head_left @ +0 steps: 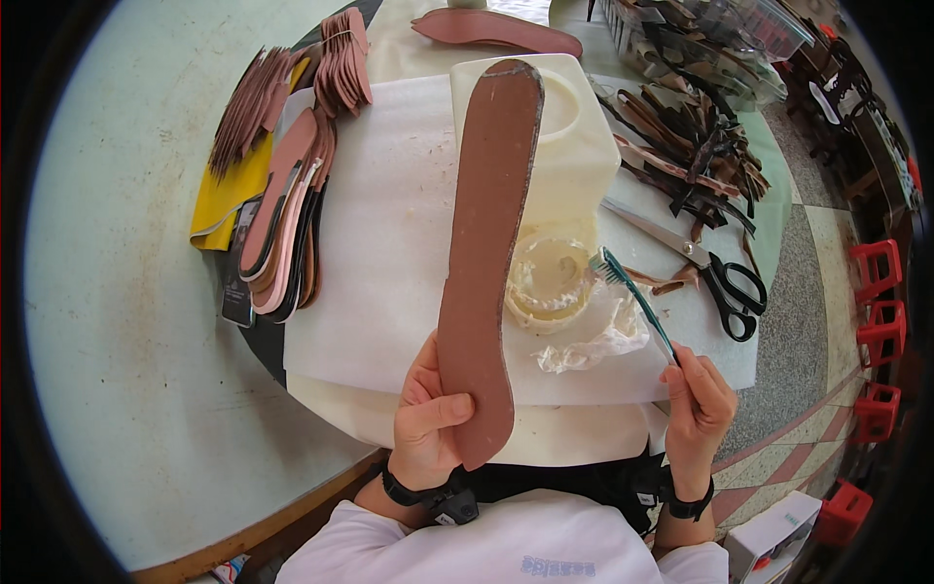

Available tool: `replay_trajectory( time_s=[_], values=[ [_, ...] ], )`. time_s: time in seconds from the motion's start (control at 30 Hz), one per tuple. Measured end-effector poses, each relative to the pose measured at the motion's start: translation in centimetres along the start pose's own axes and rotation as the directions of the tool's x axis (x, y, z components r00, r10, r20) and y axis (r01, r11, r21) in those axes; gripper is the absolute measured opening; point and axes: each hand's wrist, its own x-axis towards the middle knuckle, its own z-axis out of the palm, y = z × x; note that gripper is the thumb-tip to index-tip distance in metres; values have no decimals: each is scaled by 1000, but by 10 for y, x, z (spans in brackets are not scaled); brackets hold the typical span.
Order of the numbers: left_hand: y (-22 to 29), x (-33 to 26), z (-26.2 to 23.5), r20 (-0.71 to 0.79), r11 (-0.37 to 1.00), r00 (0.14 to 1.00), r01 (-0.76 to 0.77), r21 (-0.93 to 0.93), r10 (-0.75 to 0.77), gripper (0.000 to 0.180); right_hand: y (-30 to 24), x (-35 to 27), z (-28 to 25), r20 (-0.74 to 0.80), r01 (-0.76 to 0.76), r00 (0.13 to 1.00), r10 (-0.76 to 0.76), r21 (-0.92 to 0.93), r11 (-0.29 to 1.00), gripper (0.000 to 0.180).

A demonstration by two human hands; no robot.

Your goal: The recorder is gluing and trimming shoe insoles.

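While a wht. sheet [379, 204] covers most of the work area, a big off-wht. plastic container [595, 146] lies on it, approx. ctr., w/ a round recess in its upper face. R of it: heap of dk. strips [696, 141], tangled, some spilling onto the sheet. L side: stack of insoles [282, 229], mixed brn./pink/blk., next to a yellow piece [222, 200]. Single brn. insole [486, 224] is held up in front of container, long axis approx. vert., dk. line along its R edge; L hand [425, 419] grips its near end, thumb on the upper face, fingers behind. Scissors [693, 251] lie on R part of sheet, blk. handles toward lower R, blades toward container. Round tub [545, 324] w/ pale paste sits just below container, partly behind insole. Crumpled wht. wrap [603, 341] beside tub, lower R. R hand [702, 414] closed on handle end of grn. toothbrush [637, 297], bristle end up-L near tub's R rim; contact w/ rim: can't tell.
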Motion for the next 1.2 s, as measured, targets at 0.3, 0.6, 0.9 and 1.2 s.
replay_trajectory(
  time_s=[0.3, 0.6, 0.9, 1.2],
  values=[
    [-1, -2, -3, 5, 1000, 1000, 3, -14, -2, 58, -2, -1, 3, -32, -2, 999, 1, -22, 1000, 22],
    [-2, -2, -3, 4, 1000, 1000, -8, -20, 8, 58, -3, -3, 5, -48, -7, 999, 5, -41, 999, 23],
    [1, -1, 5, -55, 999, 998, -23, 37, 25, 55, 0, -2, 3, -48, 25, 999, -24, 31, 999, 21],
    [6, -4, 10, -54, 990, 989, 141, 4, -140, 61, 2, -14, -13, 26, -118, 993, 115, 256, 959, 18]
  ],
)
